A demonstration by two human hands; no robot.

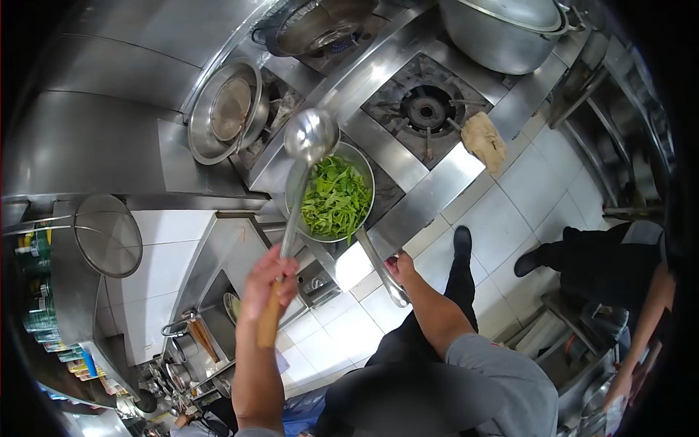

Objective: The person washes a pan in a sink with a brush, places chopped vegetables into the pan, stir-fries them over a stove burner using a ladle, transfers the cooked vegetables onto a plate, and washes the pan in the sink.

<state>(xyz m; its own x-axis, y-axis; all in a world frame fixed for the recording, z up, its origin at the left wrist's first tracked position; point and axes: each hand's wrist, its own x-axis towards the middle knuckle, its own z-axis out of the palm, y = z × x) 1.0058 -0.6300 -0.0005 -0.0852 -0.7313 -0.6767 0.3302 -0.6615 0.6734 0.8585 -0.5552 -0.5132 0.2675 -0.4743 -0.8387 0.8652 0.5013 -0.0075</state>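
Note:
My left hand (269,284) is closed around a long metal ladle (293,218) with a wooden grip. The ladle's bowl hangs over the far rim of a long-handled metal pan (373,191). Chopped green leafy vegetables (335,200) fill much of the pan, which stands on the stove. At the stove's front edge, just right of the pan handle (384,273), is my right hand (400,266). Its fingers are curled, and what they grip there, if anything, is too small to make out.
Right of the pan is an unlit burner (425,108), with a tan cloth (483,142) on the stove edge. A large lidded pot (502,40) stands behind. Metal bowls (226,109) and a strainer (109,235) lie leftward. Another person's arm (641,331) is at right.

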